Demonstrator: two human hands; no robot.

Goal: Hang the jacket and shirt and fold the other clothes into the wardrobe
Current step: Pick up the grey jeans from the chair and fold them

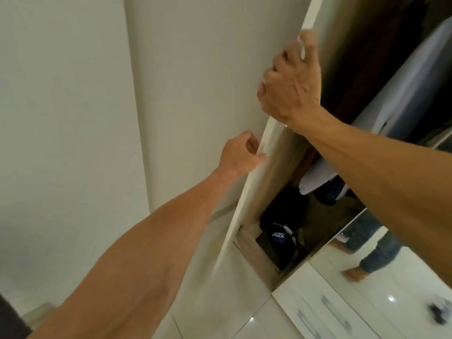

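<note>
Both hands on the edge of a white wardrobe door point(252, 179), long axis running from lower left to upper right across the view, edge-on toward the camera. Left hand point(241, 154) curled round the door edge low down, thumb on the near face, fingers folded behind. Right hand point(291, 81) higher up, fingers hooked over the same edge, gripping it, forearm crossing in front of the open wardrobe point(354, 69). Inside, dark wood walls and a pale garment point(411, 77) hanging at a slant, lower hem near the right forearm, upper end cut off at the frame edge; shirt or jacket, cannot tell. Beneath it a darker garment point(327, 195), mostly hidden by the arm. On the wardrobe floor a black item point(278, 237) with white and blue print reading "022", kind unclear. To the right a mirrored door point(342, 255) reflecting jeans-clad legs and a bare foot, standing beside the opening. Below, glossy white floor tiles point(247, 311) with light glints. Left of the door a plain white wall point(68, 118). Blurred small dark object point(439, 311) in the reflection at lower right, not identifiable. Dark sleeve corner point(7, 319) at bottom left.
</note>
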